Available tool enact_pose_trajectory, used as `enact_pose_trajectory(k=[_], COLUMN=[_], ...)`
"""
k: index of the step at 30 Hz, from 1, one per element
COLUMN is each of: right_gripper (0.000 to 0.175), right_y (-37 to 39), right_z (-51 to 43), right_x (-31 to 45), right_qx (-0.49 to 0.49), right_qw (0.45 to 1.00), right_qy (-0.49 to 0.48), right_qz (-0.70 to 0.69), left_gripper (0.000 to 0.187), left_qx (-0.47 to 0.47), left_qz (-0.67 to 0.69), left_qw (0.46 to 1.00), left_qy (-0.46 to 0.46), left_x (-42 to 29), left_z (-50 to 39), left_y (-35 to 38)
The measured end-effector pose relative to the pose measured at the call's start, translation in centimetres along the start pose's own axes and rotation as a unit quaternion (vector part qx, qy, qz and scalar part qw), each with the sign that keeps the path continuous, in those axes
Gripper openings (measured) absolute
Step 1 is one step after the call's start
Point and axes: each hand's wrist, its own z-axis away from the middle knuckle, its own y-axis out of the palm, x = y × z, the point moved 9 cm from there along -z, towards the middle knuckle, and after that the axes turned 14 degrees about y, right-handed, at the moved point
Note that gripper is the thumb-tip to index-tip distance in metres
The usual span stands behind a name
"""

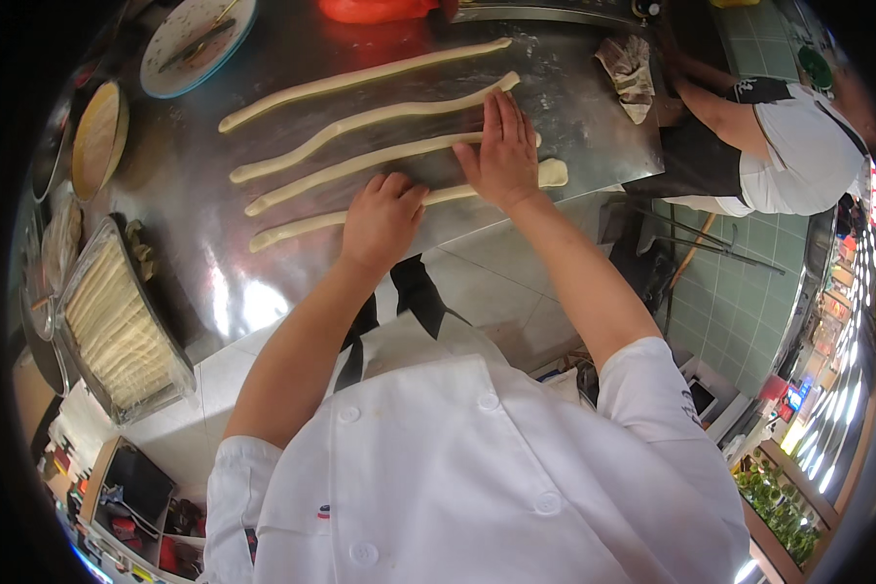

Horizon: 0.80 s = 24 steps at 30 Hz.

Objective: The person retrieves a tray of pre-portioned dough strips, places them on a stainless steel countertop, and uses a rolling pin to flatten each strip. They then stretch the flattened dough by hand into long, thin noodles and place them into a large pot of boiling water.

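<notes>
Several long dough ropes lie side by side on a stainless-steel worktable (438, 230). My left hand (383, 215) rests with curled fingers over the nearest dough rope (296, 231); its underside is hidden. Flat and palm down, my right hand (502, 150) lies across the ropes near their right ends, thumb spread to the left. Its fingertips reach the wavy dough rope (379, 113), and its palm covers part of the dough rope (350, 166) in between. A wider, flattened end (553, 173) of the nearest rope shows right of my wrist. The farthest dough rope (365, 80) is untouched.
At left stands a metal tray (182, 365) of dough strips under plastic film. Beyond it are a yellow bowl (120, 139) and a blue-rimmed plate (223, 69) holding utensils. A crumpled cloth (630, 77) lies at the right corner, near another person (796, 146).
</notes>
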Motion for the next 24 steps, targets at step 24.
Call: enact_pose_trajectory(k=[24], right_gripper=[0.080], right_y=[2.3], right_z=[1.9], right_x=[12.7], right_qx=[0.007], right_qw=[0.998], right_qy=[-0.052], right_qz=[-0.017], left_gripper=[0.017], left_qx=[-0.014], left_qz=[0.002], left_qw=[1.000], left_qy=[0.013], left_x=[5.3], left_z=[5.9], left_y=[-6.0])
